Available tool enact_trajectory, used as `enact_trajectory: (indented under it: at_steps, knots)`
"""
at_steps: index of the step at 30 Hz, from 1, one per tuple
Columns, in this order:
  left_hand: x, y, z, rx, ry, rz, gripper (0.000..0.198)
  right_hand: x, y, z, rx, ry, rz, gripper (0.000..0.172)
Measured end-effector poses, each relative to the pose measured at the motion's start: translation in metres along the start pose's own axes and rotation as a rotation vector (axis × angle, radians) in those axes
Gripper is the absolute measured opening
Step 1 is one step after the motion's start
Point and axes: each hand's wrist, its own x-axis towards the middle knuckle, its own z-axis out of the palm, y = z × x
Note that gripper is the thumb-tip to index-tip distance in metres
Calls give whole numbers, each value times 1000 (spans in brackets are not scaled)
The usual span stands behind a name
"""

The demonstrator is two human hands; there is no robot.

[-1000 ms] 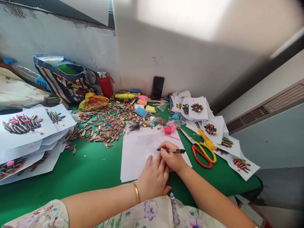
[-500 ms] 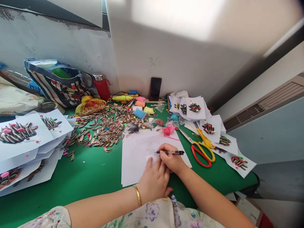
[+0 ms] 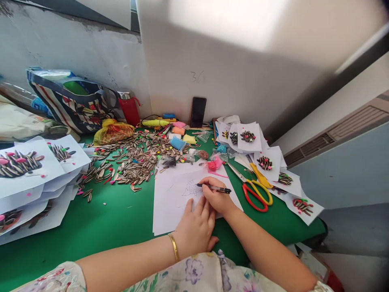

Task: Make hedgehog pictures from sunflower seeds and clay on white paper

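My right hand grips a black pen, its tip at a small line drawing that looks like a hedgehog with short strokes on its back. The drawing is on white paper lying on the green table. My left hand rests flat across the lower part of the paper, fingers spread, just below the drawing and touching the right hand's side. Beyond the sheet's upper edge is a piece of pink clay. Right of the paper lie scissors with red and yellow handles.
Striped sunflower seeds are heaped behind the paper, with colourful clay packets beside them. Seed-decorated cards pile up at left and right. A phone leans on the wall near a red bottle and a cloth bag.
The pen tip has moved up and slightly left on the drawing, with more strokes inside the outline. My left hand stays flat on the paper. The whole view has shifted slightly.
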Motion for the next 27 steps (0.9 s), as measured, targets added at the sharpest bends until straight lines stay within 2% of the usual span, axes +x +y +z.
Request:
enact_trajectory:
  at_steps: [9, 15, 27]
  knots:
    - [0, 0, 0, 8, 5, 10, 75, -1, -3, 1, -67, 4, -9, 18]
    - [0, 0, 3, 17, 24, 12, 78, -1, -1, 0, -13, 22, 10, 18]
    - [0, 0, -1, 23, -8, 11, 77, -2, -1, 1, -45, 16, -9, 17]
